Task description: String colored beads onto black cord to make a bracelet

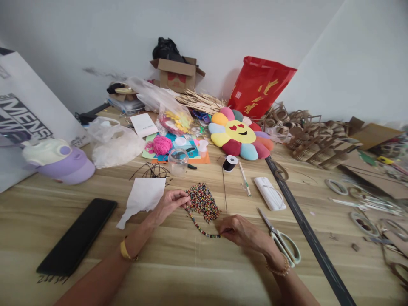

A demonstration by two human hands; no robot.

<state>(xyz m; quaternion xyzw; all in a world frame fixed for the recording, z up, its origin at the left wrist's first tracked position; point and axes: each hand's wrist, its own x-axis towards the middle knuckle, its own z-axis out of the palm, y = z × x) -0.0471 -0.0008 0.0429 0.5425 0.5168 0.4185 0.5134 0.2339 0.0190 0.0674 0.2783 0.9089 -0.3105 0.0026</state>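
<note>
A strand of small multicoloured beads hangs in a curve between my two hands, low over the wooden table. My left hand pinches its far end beside the heap of loose beads. My right hand has its fingers closed around the near end of the strand, where the beads stop. From there a thin black cord runs back to a spool standing on the table. What lies inside the right fingers is partly hidden.
Scissors lie just right of my right hand, near a white folded pack. A torn paper and a black phone are to the left. Behind the beads stand a clear jar and a flower cushion.
</note>
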